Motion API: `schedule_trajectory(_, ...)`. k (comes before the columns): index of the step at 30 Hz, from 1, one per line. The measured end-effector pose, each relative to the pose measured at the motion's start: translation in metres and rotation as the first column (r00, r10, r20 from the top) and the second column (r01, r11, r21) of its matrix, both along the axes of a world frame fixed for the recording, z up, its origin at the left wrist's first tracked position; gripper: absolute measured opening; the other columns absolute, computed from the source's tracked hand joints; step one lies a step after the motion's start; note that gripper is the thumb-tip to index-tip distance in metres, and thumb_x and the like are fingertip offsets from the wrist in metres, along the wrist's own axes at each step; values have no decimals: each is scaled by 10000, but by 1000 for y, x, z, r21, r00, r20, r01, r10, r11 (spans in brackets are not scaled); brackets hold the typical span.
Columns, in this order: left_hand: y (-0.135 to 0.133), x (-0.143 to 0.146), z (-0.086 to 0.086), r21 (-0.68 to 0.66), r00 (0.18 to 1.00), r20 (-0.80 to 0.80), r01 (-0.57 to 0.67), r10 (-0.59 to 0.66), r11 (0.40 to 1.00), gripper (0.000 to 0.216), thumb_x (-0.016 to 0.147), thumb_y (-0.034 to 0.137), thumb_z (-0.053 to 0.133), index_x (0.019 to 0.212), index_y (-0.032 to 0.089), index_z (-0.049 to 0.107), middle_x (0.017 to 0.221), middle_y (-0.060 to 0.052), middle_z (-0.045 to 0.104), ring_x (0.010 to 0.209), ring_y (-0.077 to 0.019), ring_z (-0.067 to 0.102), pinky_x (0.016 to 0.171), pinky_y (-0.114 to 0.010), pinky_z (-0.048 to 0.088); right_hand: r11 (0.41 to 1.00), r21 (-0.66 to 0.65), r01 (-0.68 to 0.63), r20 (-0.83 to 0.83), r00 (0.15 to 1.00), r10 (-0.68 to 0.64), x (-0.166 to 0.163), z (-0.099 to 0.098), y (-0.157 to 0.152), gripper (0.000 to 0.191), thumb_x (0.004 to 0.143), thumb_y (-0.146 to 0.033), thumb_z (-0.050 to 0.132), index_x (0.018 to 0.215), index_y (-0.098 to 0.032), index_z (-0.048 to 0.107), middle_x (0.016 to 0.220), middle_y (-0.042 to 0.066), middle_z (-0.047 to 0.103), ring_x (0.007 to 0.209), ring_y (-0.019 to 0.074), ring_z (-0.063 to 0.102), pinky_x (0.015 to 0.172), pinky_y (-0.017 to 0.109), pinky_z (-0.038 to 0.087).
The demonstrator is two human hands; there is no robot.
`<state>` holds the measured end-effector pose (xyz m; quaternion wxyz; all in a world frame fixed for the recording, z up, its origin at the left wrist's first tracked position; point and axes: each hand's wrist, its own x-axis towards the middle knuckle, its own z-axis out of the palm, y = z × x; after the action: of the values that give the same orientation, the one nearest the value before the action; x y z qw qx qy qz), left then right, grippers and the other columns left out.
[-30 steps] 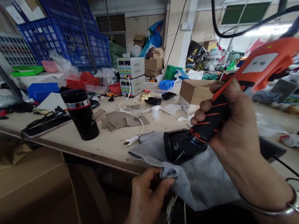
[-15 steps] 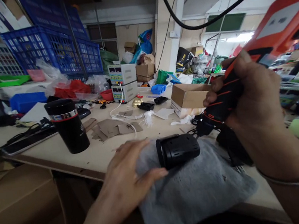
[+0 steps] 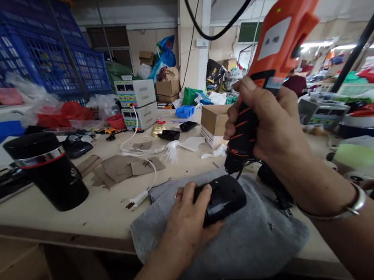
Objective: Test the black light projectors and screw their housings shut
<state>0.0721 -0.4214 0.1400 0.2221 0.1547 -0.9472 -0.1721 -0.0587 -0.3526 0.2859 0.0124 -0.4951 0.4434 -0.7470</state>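
Note:
My left hand [image 3: 187,220] is wrapped over a black, rounded plastic housing [image 3: 229,195], with the fingers on top and the thumb on the near side. The housing lies on a grey cloth [image 3: 240,250] at the table's front edge. My right hand [image 3: 271,122] grips an orange-and-black electric screwdriver [image 3: 277,36] by its dark handle. Its nose points down, close behind the housing's right end; whether its tip touches anything cannot be made out. Dark parts [image 3: 274,185] lie on the cloth by my right wrist, partly hidden by it.
A black tumbler [image 3: 54,175] stands on the table at left. A white plug [image 3: 137,199] and its cord lie near brown cardboard pieces [image 3: 113,168]. Farther back are an open carton [image 3: 211,124] and two stacked power supply boxes [image 3: 139,105]. A black cable [image 3: 206,35] loops overhead.
My left hand has gone from open beside the housing to closed over it, and the housing has turned slightly. The screwdriver has become more upright and moved left in view. The camera view has shifted right.

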Motion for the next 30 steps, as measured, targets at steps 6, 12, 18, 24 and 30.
schedule_trajectory(6, 0, -2, -4, -43, 999, -31, 8, -9, 999, 658, 675, 262, 730, 1291, 198, 510, 1305, -171, 448, 1174, -417, 472, 950, -587, 444, 999, -7, -48, -75, 996, 48, 0, -1, -16, 251, 784, -398, 662, 664, -205, 555, 446, -76, 522, 311, 94, 502, 292, 203, 417)
schedule_trajectory(12, 0, -3, -4, -33, 998, -56, 1, -3, 999, 658, 662, 284, 733, 1282, 226, 520, 1288, -152, 462, 1154, -413, 475, 918, -601, 457, 1000, 6, -22, -103, 994, 22, -1, 0, -18, 264, 776, -423, 663, 639, -229, 547, 444, -82, 517, 315, 83, 503, 315, 198, 439)
schedule_trajectory(18, 0, -4, 0, -15, 1000, -8, 8, -8, 1000, 660, 664, 247, 723, 1291, 202, 523, 1299, -168, 461, 1142, -423, 483, 905, -594, 469, 1000, 23, -3, -90, 996, 5, -1, 1, -19, 283, 768, -437, 674, 638, -221, 545, 449, -70, 514, 326, 88, 489, 312, 216, 420)
schedule_trajectory(24, 0, -5, -5, -41, 999, -39, 7, -9, 999, 676, 652, 269, 734, 1290, 230, 515, 1289, -153, 465, 1131, -428, 485, 878, -603, 480, 999, 44, -19, -92, 995, 23, -1, 2, -22, 290, 760, -440, 684, 637, -219, 541, 457, -67, 525, 318, 88, 492, 307, 217, 434)
schedule_trajectory(30, -1, -3, -5, -44, 998, -61, 27, -29, 999, 637, 670, 241, 709, 1276, 237, 514, 1255, -149, 475, 1113, -407, 490, 824, -577, 516, 998, 58, -10, -98, 995, 15, -1, 2, -22, 300, 744, -465, 688, 635, -228, 541, 463, -62, 537, 314, 90, 492, 294, 213, 434)
